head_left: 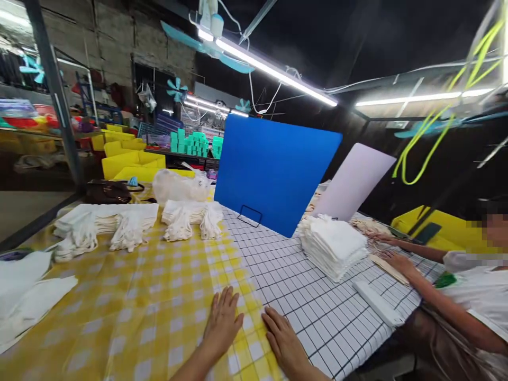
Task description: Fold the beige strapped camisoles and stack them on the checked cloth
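Note:
My left hand [223, 319] lies flat on the yellow checked tablecloth [159, 296], fingers stretched forward and nothing in it. To its right, my right hand [282, 338] rests palm down with fingers extended, where the yellow cloth meets the white grid-patterned cloth [270, 264]. Neither hand touches any goods. Beyond them at the left are two stacks of white cloth bags, one wide stack [115, 217] and one narrower stack [190, 214], their bundled straps hanging toward me. More white cloth pieces [27, 296] lie at the left edge.
A blue panel [273, 169] and a pale panel [355, 182] stand upright on the table. At right are a white cloth stack [333, 243], a long white box [379, 304] and a co-worker's hands [397, 262] on cloth. A clear plastic bag [180, 185] sits behind.

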`<state>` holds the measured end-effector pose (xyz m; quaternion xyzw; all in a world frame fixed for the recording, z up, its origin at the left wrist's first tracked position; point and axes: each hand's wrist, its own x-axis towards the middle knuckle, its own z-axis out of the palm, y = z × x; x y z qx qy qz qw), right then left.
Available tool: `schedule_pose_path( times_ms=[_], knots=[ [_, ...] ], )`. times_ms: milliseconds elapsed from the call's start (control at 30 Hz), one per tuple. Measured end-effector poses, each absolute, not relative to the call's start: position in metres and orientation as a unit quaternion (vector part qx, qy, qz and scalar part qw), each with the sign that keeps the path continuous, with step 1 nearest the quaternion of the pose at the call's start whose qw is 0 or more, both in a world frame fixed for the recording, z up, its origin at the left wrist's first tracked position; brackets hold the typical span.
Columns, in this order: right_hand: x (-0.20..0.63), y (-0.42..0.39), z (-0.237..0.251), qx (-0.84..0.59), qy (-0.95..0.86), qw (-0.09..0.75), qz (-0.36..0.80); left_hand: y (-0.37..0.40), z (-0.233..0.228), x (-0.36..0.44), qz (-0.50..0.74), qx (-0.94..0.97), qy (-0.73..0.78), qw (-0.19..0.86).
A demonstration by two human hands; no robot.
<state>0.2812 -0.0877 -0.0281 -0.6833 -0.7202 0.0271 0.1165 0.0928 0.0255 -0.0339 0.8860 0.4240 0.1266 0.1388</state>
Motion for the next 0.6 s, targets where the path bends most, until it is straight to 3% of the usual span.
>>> schedule_pose_path(
  times_ms=[233,400,600],
  knots=[
    [0.285,-0.088,-0.038,-0.649,-0.737,0.186,-0.029,0.034,-0.025,0.104,0.097,0.877,0.452,0.129],
    [0.285,-0.088,-0.047,-0.645,-0.729,0.227,0.011,0.064,-0.016,0.157,0.120,0.867,0.473,0.097],
    [0.334,-0.055,-0.050,-0.689,-0.646,0.326,0.032,0.078,-0.040,0.185,0.117,0.885,0.443,0.087]
  ],
)
